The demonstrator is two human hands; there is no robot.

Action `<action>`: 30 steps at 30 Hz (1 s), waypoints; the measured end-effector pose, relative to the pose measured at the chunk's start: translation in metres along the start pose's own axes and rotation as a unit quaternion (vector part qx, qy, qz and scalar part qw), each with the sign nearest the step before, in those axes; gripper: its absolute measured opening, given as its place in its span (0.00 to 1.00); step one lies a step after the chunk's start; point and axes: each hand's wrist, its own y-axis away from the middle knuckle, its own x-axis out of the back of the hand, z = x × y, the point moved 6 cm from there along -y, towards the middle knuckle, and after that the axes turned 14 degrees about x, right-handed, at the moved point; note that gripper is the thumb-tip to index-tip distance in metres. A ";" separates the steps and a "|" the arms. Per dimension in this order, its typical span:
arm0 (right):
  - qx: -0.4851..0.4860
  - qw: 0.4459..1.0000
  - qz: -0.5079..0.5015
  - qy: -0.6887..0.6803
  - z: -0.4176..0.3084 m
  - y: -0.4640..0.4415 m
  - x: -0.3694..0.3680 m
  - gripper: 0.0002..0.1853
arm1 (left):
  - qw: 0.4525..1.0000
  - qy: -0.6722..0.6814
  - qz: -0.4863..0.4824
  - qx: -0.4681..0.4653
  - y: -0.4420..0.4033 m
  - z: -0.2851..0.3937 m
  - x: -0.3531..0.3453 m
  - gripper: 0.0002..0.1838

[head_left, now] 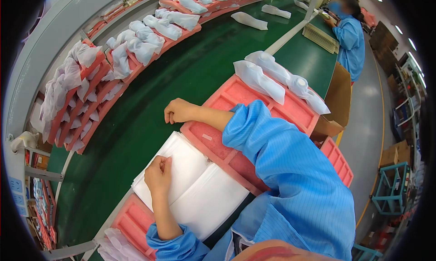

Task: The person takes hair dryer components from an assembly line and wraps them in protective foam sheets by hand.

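Observation:
My left hand (158,175) lies on a stack of thin white sleeves (206,199), with its fingers curled in and the thumb close to them. Whatever the fingertips hold, if anything, is hidden. My right hand (179,111) reaches out above the green belt (190,66), just past the corner of a pink tray (204,138). Its fingers are loosely bent downward, and nothing shows in them. White-wrapped parts (260,81) rest at the far end of that pink tray, beyond my right arm.
Stacked pink trays (93,95) of wrapped parts line the far side of the belt. Two wrapped parts (249,20) lie on the belt farther along. A co-worker in blue (349,41) stands at the upper right, near a cardboard box (338,95). Another pink tray (134,220) sits at lower left.

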 end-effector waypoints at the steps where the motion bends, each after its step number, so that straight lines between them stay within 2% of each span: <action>1: 0.001 1.000 0.000 0.002 0.000 0.000 0.000 0.17 | 1.000 -0.002 0.001 0.000 0.000 0.000 0.000 0.12; 30: -0.022 1.000 -0.009 -0.011 0.003 0.000 -0.002 0.15 | 1.000 -0.011 -0.001 0.002 -0.001 -0.005 -0.002 0.12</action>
